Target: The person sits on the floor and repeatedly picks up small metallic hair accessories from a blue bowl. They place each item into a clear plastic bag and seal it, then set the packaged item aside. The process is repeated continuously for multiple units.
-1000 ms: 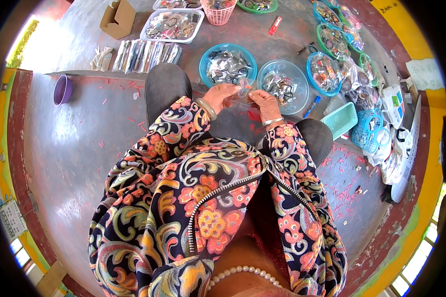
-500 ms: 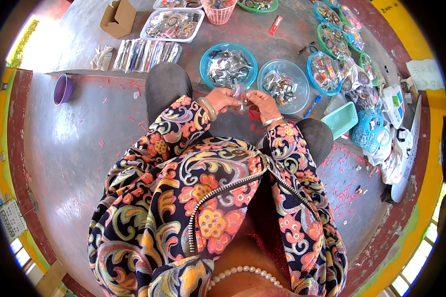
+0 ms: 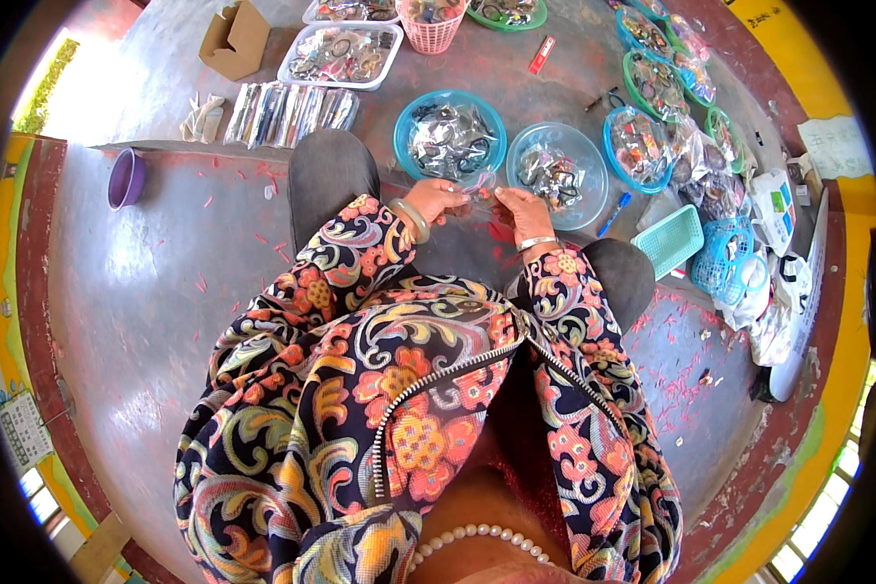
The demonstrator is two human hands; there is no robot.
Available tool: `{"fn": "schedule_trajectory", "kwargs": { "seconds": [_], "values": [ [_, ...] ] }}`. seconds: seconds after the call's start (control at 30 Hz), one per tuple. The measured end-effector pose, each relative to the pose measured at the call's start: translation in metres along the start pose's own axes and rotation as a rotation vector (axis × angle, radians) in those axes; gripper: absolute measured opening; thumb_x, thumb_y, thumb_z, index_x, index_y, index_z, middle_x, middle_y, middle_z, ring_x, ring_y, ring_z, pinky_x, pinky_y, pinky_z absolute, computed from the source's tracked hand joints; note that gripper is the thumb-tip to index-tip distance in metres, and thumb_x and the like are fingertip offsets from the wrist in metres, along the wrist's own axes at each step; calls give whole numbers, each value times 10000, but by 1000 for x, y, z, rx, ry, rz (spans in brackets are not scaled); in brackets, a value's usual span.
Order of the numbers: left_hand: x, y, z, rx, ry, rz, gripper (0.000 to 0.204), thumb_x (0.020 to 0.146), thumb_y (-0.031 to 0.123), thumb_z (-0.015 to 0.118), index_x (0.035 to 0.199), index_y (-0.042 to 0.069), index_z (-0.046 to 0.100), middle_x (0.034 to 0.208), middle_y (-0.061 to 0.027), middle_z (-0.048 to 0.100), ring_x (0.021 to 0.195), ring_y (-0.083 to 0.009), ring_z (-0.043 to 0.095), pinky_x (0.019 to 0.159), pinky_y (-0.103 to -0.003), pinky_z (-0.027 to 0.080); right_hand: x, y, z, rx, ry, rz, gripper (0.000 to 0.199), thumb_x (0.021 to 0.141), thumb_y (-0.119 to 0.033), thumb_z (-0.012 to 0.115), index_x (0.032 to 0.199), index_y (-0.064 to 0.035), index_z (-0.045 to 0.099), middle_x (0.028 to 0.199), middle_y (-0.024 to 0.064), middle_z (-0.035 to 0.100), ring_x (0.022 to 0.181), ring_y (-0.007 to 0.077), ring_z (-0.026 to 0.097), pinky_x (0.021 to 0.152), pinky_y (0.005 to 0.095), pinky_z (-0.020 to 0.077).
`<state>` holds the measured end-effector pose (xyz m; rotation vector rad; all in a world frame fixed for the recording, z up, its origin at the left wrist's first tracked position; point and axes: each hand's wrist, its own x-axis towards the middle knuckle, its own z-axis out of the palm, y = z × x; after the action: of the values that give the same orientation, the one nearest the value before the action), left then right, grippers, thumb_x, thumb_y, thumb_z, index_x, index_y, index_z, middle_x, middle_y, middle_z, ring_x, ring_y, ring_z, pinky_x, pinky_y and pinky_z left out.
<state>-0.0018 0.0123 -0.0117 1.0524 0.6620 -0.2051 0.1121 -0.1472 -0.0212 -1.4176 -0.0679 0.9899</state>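
My left hand (image 3: 432,201) and my right hand (image 3: 523,213) are raised between my knees, fingers pinched. A small see-through plastic bag (image 3: 482,185) stretches between them, with something pinkish in it too small to name. Each hand grips one side of it. Just beyond my left hand stands a blue basin (image 3: 401,146) filled with packed bags of dark and shiny items. Close to my right hand is a see-through basin (image 3: 594,200) holding similar small bags.
A purple tub (image 3: 127,180) sits at the left. Ahead are a cardboard box (image 3: 234,41), a row of flat packets (image 3: 292,115) and a white tray (image 3: 292,76). A blue marker (image 3: 614,214), a green basket (image 3: 670,240) and several filled basins lie to the right. Red scraps litter the floor.
My hands have moved slightly apart, the right one a little to the right and down. The plastic bag now shows more openly between them.
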Motion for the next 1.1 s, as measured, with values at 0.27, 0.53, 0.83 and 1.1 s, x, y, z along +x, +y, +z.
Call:
{"fn": "schedule_trajectory", "kwargs": {
  "seconds": [0.27,0.53,0.83,1.1],
  "values": [
    [13,3,5,23,117,63,152,765,130,576,869,20,559,711,-51,610,511,-98,520,423,-194,339,9,5,-8,-17,144,-3,206,799,-229,542,908,-58,577,785,27,589,642,100,541,514,212,406],
    [55,-10,-20,111,514,74,173,734,151,597,862,36,577,652,-34,525,464,-134,490,374,-263,378,11,13,-9,49,146,37,174,807,-166,505,899,-43,584,750,39,593,580,100,547,437,196,405],
    [57,-18,-20,13,428,132,177,764,155,546,864,9,557,736,-61,552,571,-151,506,429,-274,388,20,12,-27,-44,158,95,191,793,-180,498,927,-68,574,790,14,579,686,111,539,534,234,406],
    [-8,26,13,-145,41,72,187,812,178,492,897,23,554,841,-56,576,762,-130,542,567,-226,403,65,-60,-121,240,459,-106,146,733,-127,554,836,-26,567,703,64,555,559,136,516,431,243,392]
  ]
}}
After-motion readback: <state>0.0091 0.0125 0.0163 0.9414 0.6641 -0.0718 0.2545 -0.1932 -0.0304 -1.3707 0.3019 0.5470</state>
